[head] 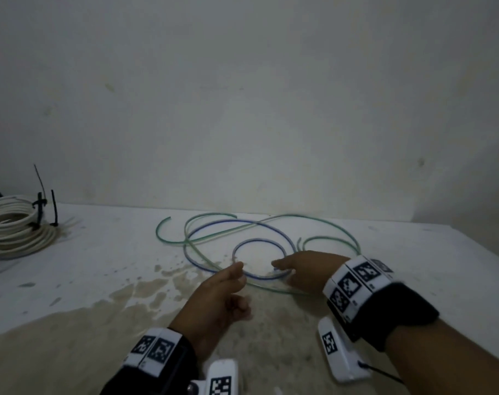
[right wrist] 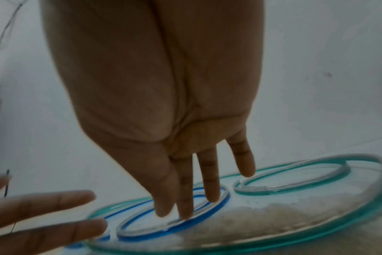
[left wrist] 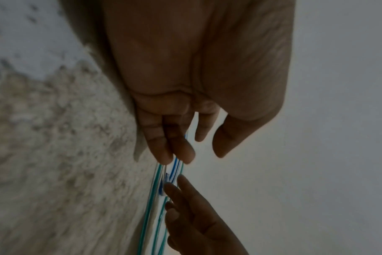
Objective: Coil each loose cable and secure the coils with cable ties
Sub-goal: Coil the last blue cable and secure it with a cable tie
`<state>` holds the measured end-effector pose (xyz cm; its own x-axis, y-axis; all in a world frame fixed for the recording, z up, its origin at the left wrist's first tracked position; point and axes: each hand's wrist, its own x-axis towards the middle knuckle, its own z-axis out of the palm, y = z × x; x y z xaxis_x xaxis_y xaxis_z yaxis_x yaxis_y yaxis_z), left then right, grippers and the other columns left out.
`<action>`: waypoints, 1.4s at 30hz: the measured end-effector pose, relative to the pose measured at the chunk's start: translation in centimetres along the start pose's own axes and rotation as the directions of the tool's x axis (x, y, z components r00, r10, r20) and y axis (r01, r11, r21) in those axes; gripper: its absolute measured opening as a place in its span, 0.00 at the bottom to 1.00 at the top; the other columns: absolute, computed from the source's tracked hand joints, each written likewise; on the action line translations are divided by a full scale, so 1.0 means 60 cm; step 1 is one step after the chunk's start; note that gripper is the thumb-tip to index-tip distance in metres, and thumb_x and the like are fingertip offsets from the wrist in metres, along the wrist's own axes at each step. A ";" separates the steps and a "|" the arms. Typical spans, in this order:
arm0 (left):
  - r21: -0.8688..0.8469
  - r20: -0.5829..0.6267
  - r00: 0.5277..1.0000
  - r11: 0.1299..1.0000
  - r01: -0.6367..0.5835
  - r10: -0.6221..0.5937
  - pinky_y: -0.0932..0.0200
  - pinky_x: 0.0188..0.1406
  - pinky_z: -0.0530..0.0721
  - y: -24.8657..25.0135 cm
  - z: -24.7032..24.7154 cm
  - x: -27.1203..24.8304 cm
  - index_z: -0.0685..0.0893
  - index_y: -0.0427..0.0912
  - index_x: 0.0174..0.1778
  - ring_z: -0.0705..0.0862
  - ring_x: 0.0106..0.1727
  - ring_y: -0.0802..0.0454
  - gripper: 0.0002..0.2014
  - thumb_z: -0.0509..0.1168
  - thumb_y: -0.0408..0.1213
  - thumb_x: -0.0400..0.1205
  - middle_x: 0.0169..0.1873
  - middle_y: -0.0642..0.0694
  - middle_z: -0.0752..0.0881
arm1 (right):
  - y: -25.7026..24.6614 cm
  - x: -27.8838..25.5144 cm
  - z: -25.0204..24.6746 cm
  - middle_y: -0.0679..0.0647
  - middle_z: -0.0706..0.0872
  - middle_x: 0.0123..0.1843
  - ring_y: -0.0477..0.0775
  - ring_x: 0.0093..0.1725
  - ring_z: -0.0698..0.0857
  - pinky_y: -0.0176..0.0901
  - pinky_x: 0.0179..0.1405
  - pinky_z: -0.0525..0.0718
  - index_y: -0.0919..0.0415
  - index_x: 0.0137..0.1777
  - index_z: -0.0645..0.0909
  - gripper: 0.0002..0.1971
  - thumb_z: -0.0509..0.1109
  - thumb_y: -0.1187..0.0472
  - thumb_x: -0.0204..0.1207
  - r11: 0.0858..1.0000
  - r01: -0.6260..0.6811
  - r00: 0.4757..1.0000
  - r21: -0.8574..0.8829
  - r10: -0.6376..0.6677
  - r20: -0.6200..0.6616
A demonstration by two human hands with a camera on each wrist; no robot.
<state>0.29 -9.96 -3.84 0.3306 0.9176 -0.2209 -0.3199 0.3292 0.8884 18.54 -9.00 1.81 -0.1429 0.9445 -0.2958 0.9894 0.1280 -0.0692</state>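
Desk (head: 413,252) carries the loose green cable (head: 328,220) sprawled beyond both hands and the blue cable (head: 259,240) looped between them. Right hand (head: 308,270) open, straight fingertips pressing the blue loop; left hand (head: 222,295) open, reaching beside it. Best pin the loop, then gather even turns.

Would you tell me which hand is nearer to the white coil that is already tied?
Left. The left hand is by the blue cable at the table's middle, on the white coil's side. The right hand reaches down to the same loop, farther from the coil.
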 end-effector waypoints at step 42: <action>-0.350 0.346 0.872 0.910 -0.221 0.345 0.55 0.24 0.83 0.143 0.121 -0.169 0.80 0.38 0.36 0.70 0.18 0.54 0.10 0.62 0.42 0.78 0.19 0.49 0.68 | -0.025 -0.196 -0.199 0.59 0.83 0.42 0.56 0.43 0.78 0.38 0.41 0.66 0.64 0.49 0.81 0.11 0.56 0.62 0.83 0.956 0.292 0.149 -0.016 -0.062 -0.987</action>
<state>0.64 -18.04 8.94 0.4856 0.8367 0.2532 -0.6748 0.1747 0.7170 19.09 -16.70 16.78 -0.0551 0.4314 0.9005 0.9047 0.4031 -0.1378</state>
